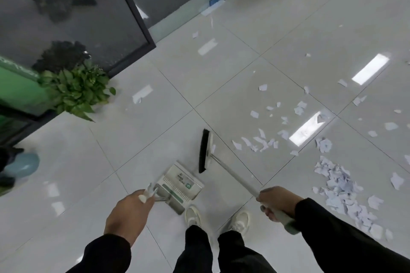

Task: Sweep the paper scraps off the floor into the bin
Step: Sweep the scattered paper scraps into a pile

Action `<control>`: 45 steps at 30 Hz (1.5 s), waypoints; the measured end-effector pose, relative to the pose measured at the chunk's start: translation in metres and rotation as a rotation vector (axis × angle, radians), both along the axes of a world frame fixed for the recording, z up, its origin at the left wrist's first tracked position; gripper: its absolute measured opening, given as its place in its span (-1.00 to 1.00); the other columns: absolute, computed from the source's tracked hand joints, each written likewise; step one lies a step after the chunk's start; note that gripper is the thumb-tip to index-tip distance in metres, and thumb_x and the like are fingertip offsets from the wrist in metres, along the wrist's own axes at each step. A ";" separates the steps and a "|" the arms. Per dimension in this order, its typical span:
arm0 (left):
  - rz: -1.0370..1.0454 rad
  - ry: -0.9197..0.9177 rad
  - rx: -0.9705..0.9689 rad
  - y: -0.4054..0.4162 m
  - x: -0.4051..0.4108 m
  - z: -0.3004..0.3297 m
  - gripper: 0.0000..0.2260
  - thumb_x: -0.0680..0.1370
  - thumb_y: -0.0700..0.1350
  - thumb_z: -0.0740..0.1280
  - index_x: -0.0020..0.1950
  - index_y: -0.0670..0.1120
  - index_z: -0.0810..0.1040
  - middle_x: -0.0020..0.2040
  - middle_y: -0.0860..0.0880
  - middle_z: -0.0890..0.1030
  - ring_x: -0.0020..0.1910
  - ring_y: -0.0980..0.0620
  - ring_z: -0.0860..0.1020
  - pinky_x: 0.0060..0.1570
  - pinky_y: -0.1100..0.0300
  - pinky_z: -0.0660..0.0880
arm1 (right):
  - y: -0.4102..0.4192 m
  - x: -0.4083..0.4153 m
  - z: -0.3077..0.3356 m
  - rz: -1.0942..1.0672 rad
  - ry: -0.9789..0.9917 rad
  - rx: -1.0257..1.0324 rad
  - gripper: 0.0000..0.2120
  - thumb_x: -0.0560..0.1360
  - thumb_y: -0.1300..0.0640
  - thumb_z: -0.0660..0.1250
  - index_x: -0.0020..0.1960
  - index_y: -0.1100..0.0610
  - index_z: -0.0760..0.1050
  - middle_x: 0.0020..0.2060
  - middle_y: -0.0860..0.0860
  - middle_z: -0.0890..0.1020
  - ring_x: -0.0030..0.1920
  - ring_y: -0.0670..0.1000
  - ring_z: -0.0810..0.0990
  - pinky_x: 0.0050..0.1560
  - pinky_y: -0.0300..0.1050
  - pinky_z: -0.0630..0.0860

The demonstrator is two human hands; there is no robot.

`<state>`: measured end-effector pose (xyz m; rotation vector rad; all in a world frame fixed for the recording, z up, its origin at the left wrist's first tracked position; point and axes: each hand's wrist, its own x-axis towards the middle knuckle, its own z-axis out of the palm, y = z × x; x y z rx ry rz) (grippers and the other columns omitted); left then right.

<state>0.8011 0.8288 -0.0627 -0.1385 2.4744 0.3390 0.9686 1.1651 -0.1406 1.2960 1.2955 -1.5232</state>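
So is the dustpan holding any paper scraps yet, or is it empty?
Empty, as far as it shows: the dustpan tray looks bare, and the paper scraps lie on the floor to its right, beyond the broom.

the left hand [127, 215] reaches forward and down from a black sleeve, back of the hand up, its fingers curled round a thin handle [148, 194] that sticks out past the knuckles. the right hand [276, 203] is held further out to the side, also in a black sleeve, with its fingers [271, 215] wrapped under and round a pole [235, 176], thumb side toward the far end. below them, two black-trousered legs stand slightly apart, feet in pale shoes [193, 216] pointing forward.
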 end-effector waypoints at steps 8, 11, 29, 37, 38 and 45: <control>-0.054 -0.016 0.067 0.038 0.008 -0.003 -0.66 0.62 0.32 0.18 -0.16 0.16 0.57 -0.30 0.03 0.62 -0.28 0.05 0.60 -0.30 0.17 0.45 | 0.120 0.084 0.022 -0.112 -0.157 0.208 -0.90 0.59 0.26 0.28 -0.03 0.31 0.46 -0.36 0.23 0.56 -0.58 0.03 0.37 -0.53 -0.26 0.33; -0.039 -0.003 0.152 0.052 0.006 -0.009 -0.64 0.61 0.32 0.21 -0.19 0.13 0.58 -0.32 0.01 0.62 -0.28 0.03 0.59 -0.29 0.16 0.47 | 0.141 0.091 0.025 -0.172 -0.157 0.280 -0.92 0.59 0.31 0.28 -0.06 0.30 0.42 -0.42 0.20 0.51 -0.58 0.02 0.39 -0.53 -0.29 0.34; -0.236 0.005 0.144 0.110 0.006 -0.033 -0.76 0.62 0.26 0.24 0.05 0.16 0.58 -0.12 0.14 0.63 -0.13 0.04 0.60 -0.18 0.14 0.47 | 0.073 0.083 0.076 -0.098 0.054 0.178 -0.90 0.59 0.21 0.23 -0.08 0.20 0.48 -0.35 0.15 0.49 -0.49 0.03 0.36 -0.46 -0.23 0.31; -0.099 0.052 0.047 0.123 0.063 -0.018 -0.78 0.60 0.17 0.30 -0.11 0.07 0.57 -0.21 0.04 0.63 -0.20 0.01 0.59 -0.18 0.10 0.51 | 0.115 0.150 0.032 0.135 0.007 0.099 -0.94 0.49 0.25 0.19 -0.15 0.14 0.37 -0.40 0.14 0.44 -0.50 0.02 0.34 -0.44 -0.24 0.29; -0.103 0.050 0.041 0.142 0.090 -0.020 -0.77 0.60 0.16 0.29 -0.13 0.05 0.57 -0.23 0.01 0.63 -0.21 -0.01 0.59 -0.19 0.10 0.51 | 0.142 0.183 0.028 0.151 -0.018 0.101 -0.92 0.52 0.27 0.18 -0.15 0.16 0.37 -0.43 0.13 0.44 -0.52 0.02 0.34 -0.45 -0.25 0.29; -0.107 0.056 -0.047 0.217 0.210 -0.010 -0.67 0.66 0.24 0.16 -0.10 0.06 0.55 -0.22 0.02 0.61 -0.22 0.00 0.56 -0.23 0.11 0.42 | 0.293 0.328 0.018 0.168 -0.119 0.221 -0.91 0.57 0.27 0.20 -0.08 0.23 0.46 -0.42 0.13 0.53 -0.52 0.04 0.41 -0.44 -0.22 0.34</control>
